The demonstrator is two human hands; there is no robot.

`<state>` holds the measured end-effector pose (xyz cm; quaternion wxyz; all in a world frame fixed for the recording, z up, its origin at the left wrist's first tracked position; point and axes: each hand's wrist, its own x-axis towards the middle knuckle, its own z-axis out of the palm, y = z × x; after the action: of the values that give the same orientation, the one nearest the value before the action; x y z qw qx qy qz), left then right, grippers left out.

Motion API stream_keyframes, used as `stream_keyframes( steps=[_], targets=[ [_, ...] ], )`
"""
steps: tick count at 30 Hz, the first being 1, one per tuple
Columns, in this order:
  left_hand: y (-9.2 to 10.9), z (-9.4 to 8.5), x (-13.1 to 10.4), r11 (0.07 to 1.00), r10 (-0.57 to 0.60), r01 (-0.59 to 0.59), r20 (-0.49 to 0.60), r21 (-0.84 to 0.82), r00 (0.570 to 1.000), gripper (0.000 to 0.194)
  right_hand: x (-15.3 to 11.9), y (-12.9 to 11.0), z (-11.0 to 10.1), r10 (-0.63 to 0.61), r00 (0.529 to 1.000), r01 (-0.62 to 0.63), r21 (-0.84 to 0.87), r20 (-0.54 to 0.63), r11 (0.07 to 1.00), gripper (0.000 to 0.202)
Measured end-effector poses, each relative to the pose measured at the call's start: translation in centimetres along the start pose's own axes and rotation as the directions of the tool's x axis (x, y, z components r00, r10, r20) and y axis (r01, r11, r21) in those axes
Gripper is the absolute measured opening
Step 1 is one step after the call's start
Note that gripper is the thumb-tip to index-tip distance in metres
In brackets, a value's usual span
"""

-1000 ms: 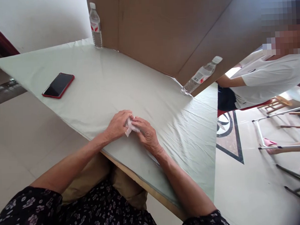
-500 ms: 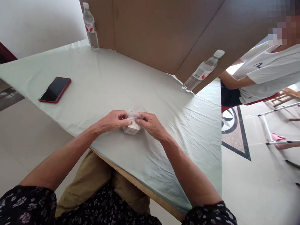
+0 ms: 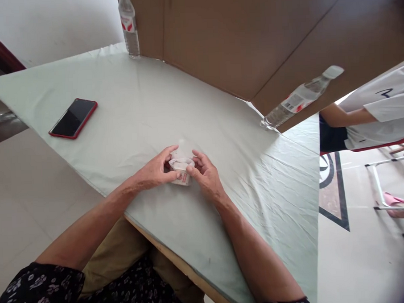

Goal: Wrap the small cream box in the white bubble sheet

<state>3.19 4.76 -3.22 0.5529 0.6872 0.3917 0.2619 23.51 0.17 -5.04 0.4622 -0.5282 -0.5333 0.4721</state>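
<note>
A small white container (image 3: 181,180) with red print stands on the pale green tablecloth (image 3: 136,109), close to the front edge. Clear, crinkled plastic (image 3: 182,148) rises from its top. My left hand (image 3: 156,170) holds the container's left side, thumb across the front and fingers behind. On the opposite side, my right hand (image 3: 206,174) has its thumb at the upper rim and its fingers curved round the back. Whether anything lies inside the container I cannot tell.
A phone in a red case (image 3: 74,118) lies at the left. Two water bottles, one upright (image 3: 130,32) and one tilted (image 3: 298,100), stand by a large brown board (image 3: 217,39). A person in a white shirt (image 3: 387,110) sits beyond the right edge.
Both hands have opened out from a pinch on the plastic to a wider hold round the container's sides. The printed side now shows. The camera view has shifted slightly.
</note>
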Motion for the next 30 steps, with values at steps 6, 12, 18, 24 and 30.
stream_keyframes(
  steps=[6, 12, 18, 24, 30],
  targets=[
    [0.1, -0.3, -0.1, 0.998, 0.017, -0.013, 0.06, -0.066, 0.998, 0.09, -1.0, -0.4, -0.7, -0.255, 0.964, 0.214, -0.339, -0.079, 0.916, 0.048],
    [0.0, -0.3, -0.1, 0.989, -0.017, 0.033, 0.11, -0.143, 0.994, 0.099, -0.1, -0.3, -0.7, -0.181, 0.979, 0.201, -0.298, 0.093, 0.933, 0.046],
    [-0.4, -0.4, 0.3, 0.981, -0.012, 0.039, 0.139, -0.188, 0.99, 0.097, 0.1, -0.8, -0.4, -0.106, 0.973, 0.15, -0.212, 0.205, 0.966, 0.042],
    [-0.2, -0.3, 0.5, 0.973, -0.041, 0.068, 0.124, -0.219, 0.991, 0.096, -0.1, 0.2, -1.0, -0.081, 0.993, 0.082, -0.001, 0.08, 0.997, 0.089],
    [-0.2, 0.1, 0.4, 0.987, -0.037, 0.05, 0.081, -0.154, 0.996, 0.091, -0.4, 0.9, -0.1, -0.028, 1.0, 0.028, 0.038, -0.005, 0.999, 0.088]
  ],
)
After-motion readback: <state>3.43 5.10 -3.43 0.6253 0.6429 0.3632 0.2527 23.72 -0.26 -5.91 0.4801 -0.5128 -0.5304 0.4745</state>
